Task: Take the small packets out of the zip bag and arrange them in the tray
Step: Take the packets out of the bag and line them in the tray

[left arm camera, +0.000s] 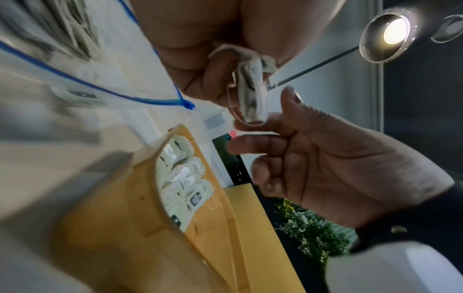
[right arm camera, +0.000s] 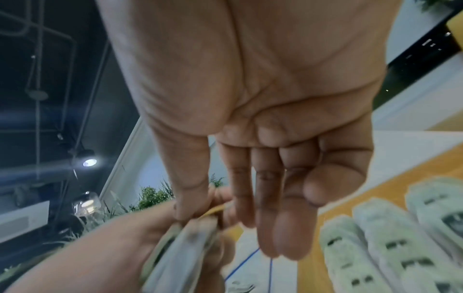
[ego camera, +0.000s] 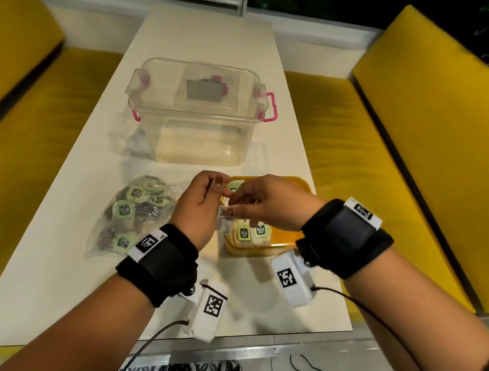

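- Nearest the head camera: two forearms with black wrist straps (ego camera: pixel 159 263) carrying white coded tags; a white sensor block hangs under each wrist, each with a dark cable.
- Left hand (ego camera: pixel 200 208): raised over the near-left edge of the yellow tray (ego camera: pixel 287 242), fingers curled around a small packet (left arm camera: pixel 250 93) (crumpled and whitish in the left wrist view, with a thin string looping below it).
- Right hand (ego camera: pixel 268 202): meets the left over the tray; thumb and forefinger pinch the same packet, other fingers extended and relaxed, as the right wrist view shows.
- Tray: on the white table (ego camera: pixel 53 257), right of centre; a row of packets (ego camera: pixel 252 235) with green labels stands along its near side.
- Zip bag (ego camera: pixel 128 213): lies flat just left of the tray, clear, blue zip line, many green-labelled packets inside.
- Clear storage box (ego camera: pixel 196 113) with pink latches: farther back on the table, well apart from the tray.
- Yellow benches (ego camera: pixel 420 126) flank the table.
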Tool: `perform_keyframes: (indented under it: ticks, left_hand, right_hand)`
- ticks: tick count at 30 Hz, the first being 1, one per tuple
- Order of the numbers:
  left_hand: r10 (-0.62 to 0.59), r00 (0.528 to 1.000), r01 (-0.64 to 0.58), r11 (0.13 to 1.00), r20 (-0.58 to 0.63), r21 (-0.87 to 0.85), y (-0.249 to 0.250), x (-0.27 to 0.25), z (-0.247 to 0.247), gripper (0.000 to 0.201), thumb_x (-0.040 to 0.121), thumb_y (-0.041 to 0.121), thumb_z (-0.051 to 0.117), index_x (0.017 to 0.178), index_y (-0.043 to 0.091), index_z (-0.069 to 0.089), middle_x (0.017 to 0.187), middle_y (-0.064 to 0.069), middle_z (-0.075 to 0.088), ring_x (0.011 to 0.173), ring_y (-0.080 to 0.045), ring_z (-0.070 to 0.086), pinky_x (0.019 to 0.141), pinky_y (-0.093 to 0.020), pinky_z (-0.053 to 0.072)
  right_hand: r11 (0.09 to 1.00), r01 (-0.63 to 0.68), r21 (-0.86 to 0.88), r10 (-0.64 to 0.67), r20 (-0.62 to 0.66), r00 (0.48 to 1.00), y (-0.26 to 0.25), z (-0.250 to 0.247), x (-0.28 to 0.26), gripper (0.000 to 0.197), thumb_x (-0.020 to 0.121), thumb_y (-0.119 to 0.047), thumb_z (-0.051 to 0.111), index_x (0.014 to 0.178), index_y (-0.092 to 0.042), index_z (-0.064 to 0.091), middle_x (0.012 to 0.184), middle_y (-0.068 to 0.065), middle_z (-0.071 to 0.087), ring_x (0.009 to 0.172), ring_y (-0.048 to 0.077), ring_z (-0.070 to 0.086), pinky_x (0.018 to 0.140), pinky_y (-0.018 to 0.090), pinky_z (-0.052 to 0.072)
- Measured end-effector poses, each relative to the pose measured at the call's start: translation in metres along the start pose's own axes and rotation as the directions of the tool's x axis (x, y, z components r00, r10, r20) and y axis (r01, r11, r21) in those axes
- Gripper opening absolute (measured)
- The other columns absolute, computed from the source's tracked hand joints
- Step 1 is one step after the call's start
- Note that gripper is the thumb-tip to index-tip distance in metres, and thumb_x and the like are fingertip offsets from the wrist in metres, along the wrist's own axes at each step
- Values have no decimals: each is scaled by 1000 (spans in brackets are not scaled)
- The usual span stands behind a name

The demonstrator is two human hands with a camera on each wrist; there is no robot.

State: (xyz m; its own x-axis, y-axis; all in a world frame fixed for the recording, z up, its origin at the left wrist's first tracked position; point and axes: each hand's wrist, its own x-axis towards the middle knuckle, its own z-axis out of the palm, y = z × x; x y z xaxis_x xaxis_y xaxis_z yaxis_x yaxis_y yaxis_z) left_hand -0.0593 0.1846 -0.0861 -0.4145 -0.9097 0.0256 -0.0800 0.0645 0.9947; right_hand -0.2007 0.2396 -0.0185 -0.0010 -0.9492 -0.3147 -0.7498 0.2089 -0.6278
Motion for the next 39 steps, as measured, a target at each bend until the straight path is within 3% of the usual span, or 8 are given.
perform_keyframes:
  ticks: [3, 8, 12, 21, 27, 30, 35, 39]
  left_hand:
    - [33, 999, -33, 999, 26, 4, 3, 1, 1, 13, 99, 25, 45, 96, 28, 58, 82, 8, 62, 84, -15, 59, 82, -39, 49]
    - [-66, 996, 74, 986, 59, -151, 9, -2, -1, 12, 97, 27, 50, 96, 17, 55, 83, 3, 63, 68, -8, 63, 55, -23, 48]
    - [-157, 979, 189, 940, 132, -283, 7, -6, -6, 7, 94, 9, 53, 88, 13, 55, 84, -5, 66, 67, -16, 64, 50, -20, 48]
    - [85, 973, -80, 996, 216, -32, 7, 4, -13, 16, 88, 6, 63, 85, 21, 59, 81, 2, 62, 76, -14, 56, 70, -30, 47]
    - [62, 966, -33, 992, 251, -121, 10, 3, -9, 19, 84, 7, 69, 94, 23, 63, 92, -2, 69, 85, -21, 64, 71, -34, 53]
    - [5, 954, 25, 995, 298, -97, 4, 0, -7, 20, 82, 2, 69, 93, 18, 63, 88, -4, 71, 82, -20, 66, 64, -27, 53]
    - [-7, 956, 18, 999, 294, -34, -1, -1, -3, 19, 82, 0, 69, 88, 17, 65, 74, 3, 71, 69, -13, 65, 60, -25, 50]
    - [-5, 953, 7, 1000, 302, -6, 0, 0, 3, 18, 80, 1, 71, 87, 17, 67, 72, 3, 72, 65, -11, 65, 62, -25, 51]
  right_hand:
    - [976, 18, 216, 0, -84, 997, 5, 9, -6, 14, 84, -18, 71, 90, -5, 68, 81, 9, 73, 61, 12, 65, 66, 38, 56]
    - [917, 53, 395, 40, -224, 974, 15, 11, -15, 3, 87, -10, 67, 84, -10, 65, 71, 2, 69, 53, 6, 60, 48, 14, 42]
    - [869, 89, 486, 69, -297, 952, 22, 14, -19, 4, 89, -6, 64, 85, -9, 64, 67, 1, 67, 49, 4, 58, 45, 12, 40]
    - [930, 107, 351, 51, -410, 911, 26, 20, -13, 8, 85, -24, 69, 93, -20, 69, 79, -5, 67, 64, 16, 57, 64, 39, 53]
    - [848, 182, 497, 40, -402, 915, 23, 22, -14, 11, 87, -2, 64, 84, -12, 65, 72, 4, 66, 59, 8, 59, 53, 16, 47]
    - [793, 188, 580, 66, -389, 919, 26, 21, -16, 13, 89, 0, 61, 85, -13, 62, 76, 9, 66, 63, 15, 60, 55, 18, 49]
    - [917, 147, 371, 32, -436, 899, 35, 14, -11, 13, 81, -21, 73, 92, -22, 68, 82, 2, 66, 64, 16, 57, 62, 34, 53]
    - [952, 131, 277, -2, -421, 907, 33, -1, -12, 8, 83, -15, 72, 90, -11, 72, 78, 10, 70, 62, 8, 57, 61, 25, 51]
